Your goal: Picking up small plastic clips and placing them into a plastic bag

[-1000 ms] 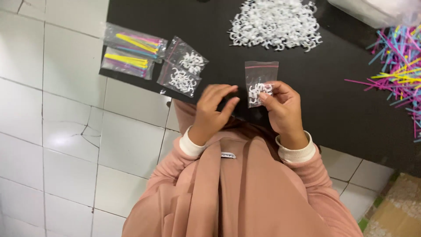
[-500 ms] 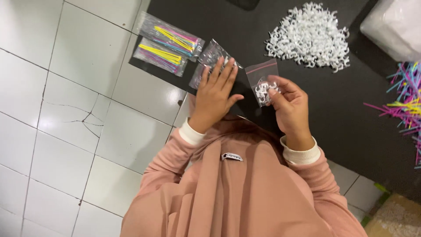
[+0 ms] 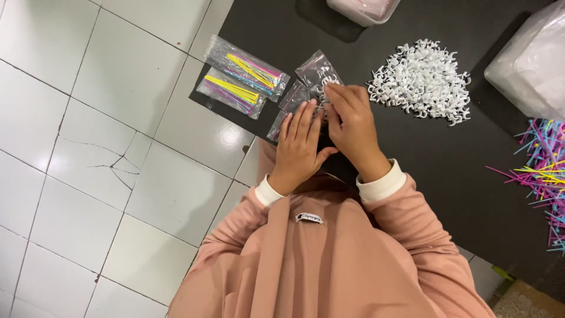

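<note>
My left hand (image 3: 299,147) lies flat, fingers stretched, on small clear zip bags of white plastic clips (image 3: 293,98) at the left edge of a black mat (image 3: 447,159). My right hand (image 3: 352,126) is beside it. Its fingertips pinch down where another clip bag (image 3: 315,66) lies. The bag it carried is mostly hidden under both hands. A loose heap of white clips (image 3: 421,79) lies just right of my right hand.
Two clear bags of coloured sticks (image 3: 244,69) lie at the mat's left corner. Loose coloured sticks (image 3: 544,171) spread at the right edge. A large translucent bag (image 3: 529,59) and a pink container (image 3: 365,9) sit at the back. White floor tiles (image 3: 118,118) lie on the left.
My right hand carried its small clip bag leftward and down onto the other clip bags. My left hand went from raised to flat on those bags.
</note>
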